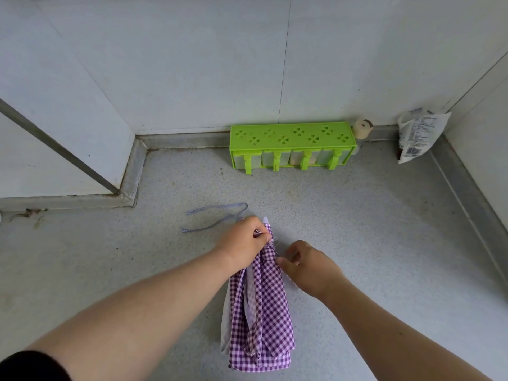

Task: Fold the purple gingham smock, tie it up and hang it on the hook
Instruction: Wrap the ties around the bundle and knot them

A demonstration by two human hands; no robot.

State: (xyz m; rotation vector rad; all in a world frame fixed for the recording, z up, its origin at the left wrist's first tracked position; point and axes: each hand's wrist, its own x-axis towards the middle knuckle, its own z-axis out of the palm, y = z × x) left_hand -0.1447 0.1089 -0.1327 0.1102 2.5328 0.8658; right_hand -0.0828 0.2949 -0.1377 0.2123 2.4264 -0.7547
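Note:
The purple gingham smock [264, 320] lies folded into a long narrow bundle on the grey speckled counter [371, 229], its narrow gathered end pointing away from me. My left hand [244, 243] pinches that gathered top end. My right hand [310, 266] rests against the smock's right edge just below, fingers curled on the cloth. Two thin purple ties [217, 218] trail loose on the counter to the left of the top end. No hook is in view.
A green seasoning box [291, 145] with several clear compartments stands against the back wall. A small beige jar [362, 129] sits beside it and a white printed bag [417, 133] leans in the right corner. A raised ledge [132, 171] borders the left.

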